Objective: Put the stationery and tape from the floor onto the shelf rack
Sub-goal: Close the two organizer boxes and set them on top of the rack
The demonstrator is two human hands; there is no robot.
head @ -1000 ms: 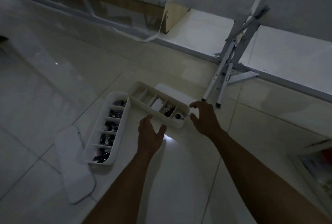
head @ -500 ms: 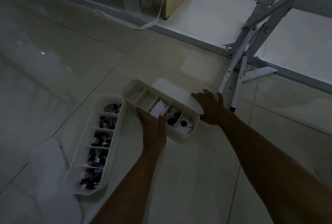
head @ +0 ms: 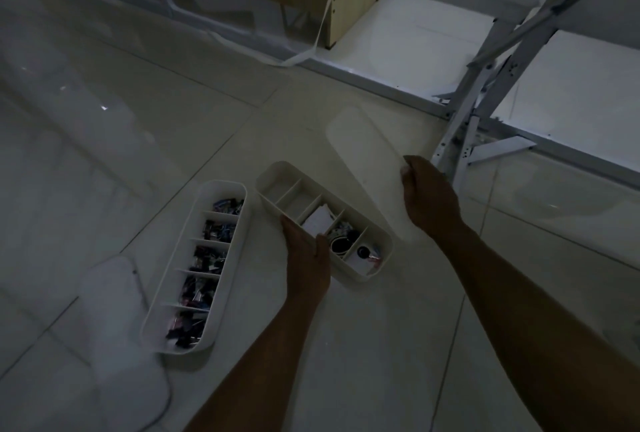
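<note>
Our left hand (head: 306,255) grips the near wall of the divided tray (head: 375,267); our right hand (head: 427,197) pinches the flat lid (head: 363,151) by its edge, on the floor (head: 363,345).

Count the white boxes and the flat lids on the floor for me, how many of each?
Divided boxes: 2, one full of clips and one the left hand grips
Flat lids: 2, one the right hand holds and one lying at the left
Total: 4
</note>
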